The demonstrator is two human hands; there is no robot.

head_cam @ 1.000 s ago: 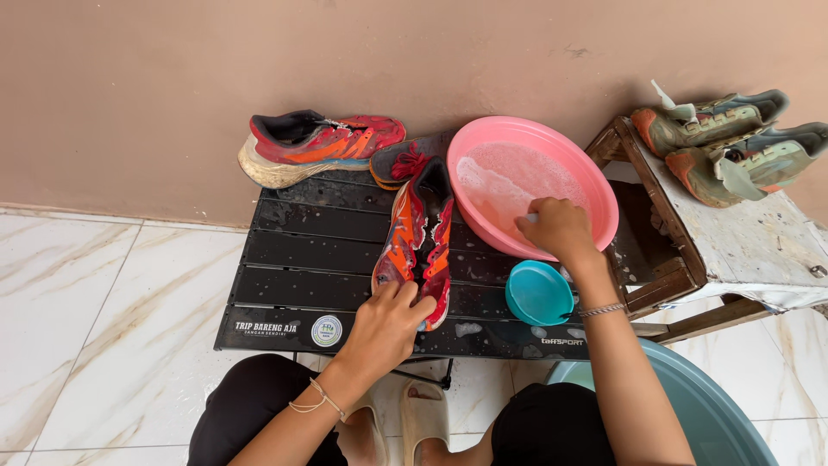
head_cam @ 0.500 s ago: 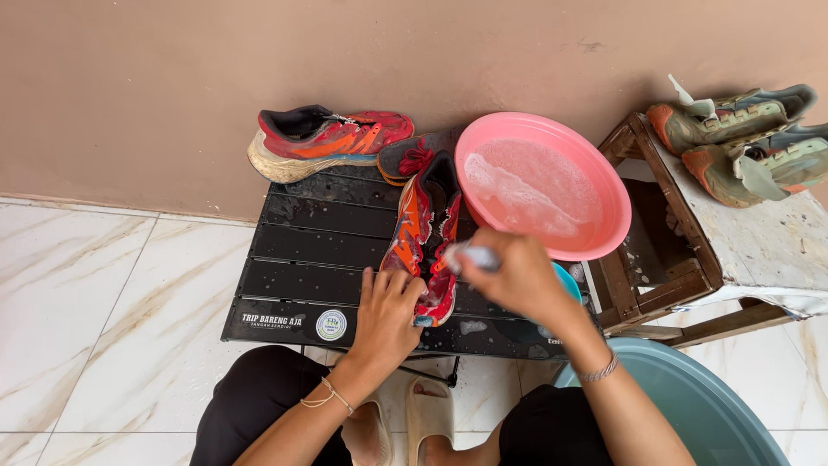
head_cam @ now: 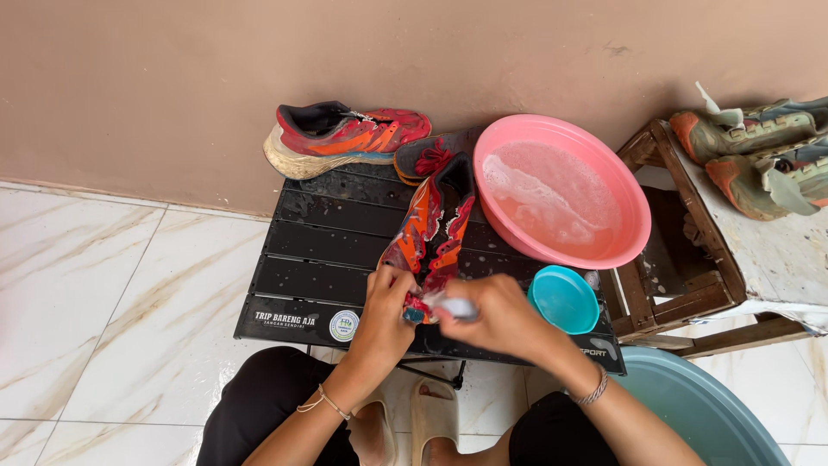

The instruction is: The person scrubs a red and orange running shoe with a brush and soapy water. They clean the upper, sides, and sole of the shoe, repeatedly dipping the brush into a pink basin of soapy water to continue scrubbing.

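We see the red and orange shoe lying on the black slatted desk, its long axis running from the desk's near edge up toward the far edge, with one end at our hands and the other close to the rim of the pink basin. So the shoe stretches straight away from the fingers — both hands meet at its near end, just inside the front edge of the desk.

The left hand is wrapped around that near end, fingers closed on it and steadying it. The right hand is closed around a small brush with a pale handle, whose head points left and touches the shoe right beside the left hand. Both hands are equally close to the shoe; the left one is in direct hold of it.

Counting: one shoe under the hands, one second red shoe on its side at the desk's far left corner against the wall, and what looks like one insole beside it. One pink basin of soapy water sits on the desk's right side, one small teal bowl at the near right corner. Two muddy greenish shoes rest on one wooden stool to the right — and one large blue-grey tub stands on the floor below.
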